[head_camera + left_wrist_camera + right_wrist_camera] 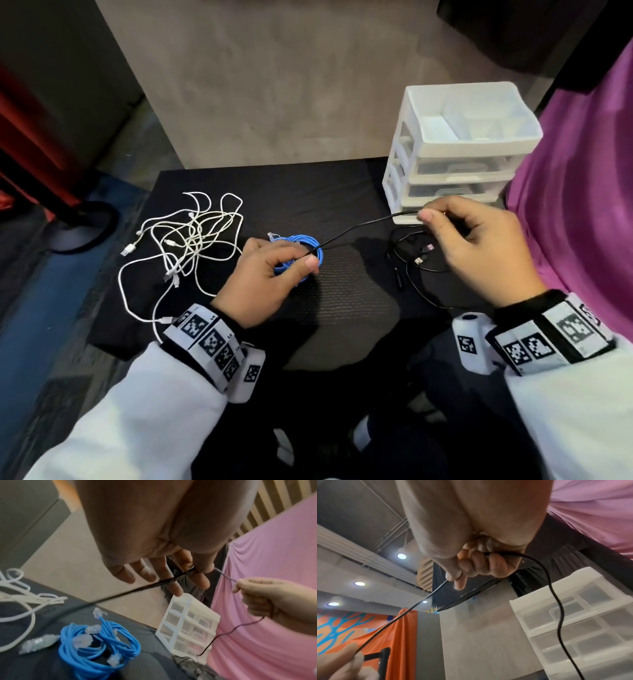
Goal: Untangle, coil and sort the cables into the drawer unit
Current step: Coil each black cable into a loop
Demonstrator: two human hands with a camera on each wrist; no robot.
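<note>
Dark table (342, 308) carries the drawer unit (455, 150). Both hands pinch a black cable (359, 228) stretched left-right: left hand (263, 277) lower, apparently above blue coil (308, 243); right hand (479, 246) higher, near the unit.

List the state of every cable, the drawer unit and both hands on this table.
black cable: held between both hands, the rest loose on the mat.
blue ethernet cable: coiled, lying on the mat.
white cables: tangled in a loose pile.
drawer unit: upright, the drawers that show are shut.
left hand: pinches the black cable.
right hand: pinches the black cable near the drawer unit.
</note>
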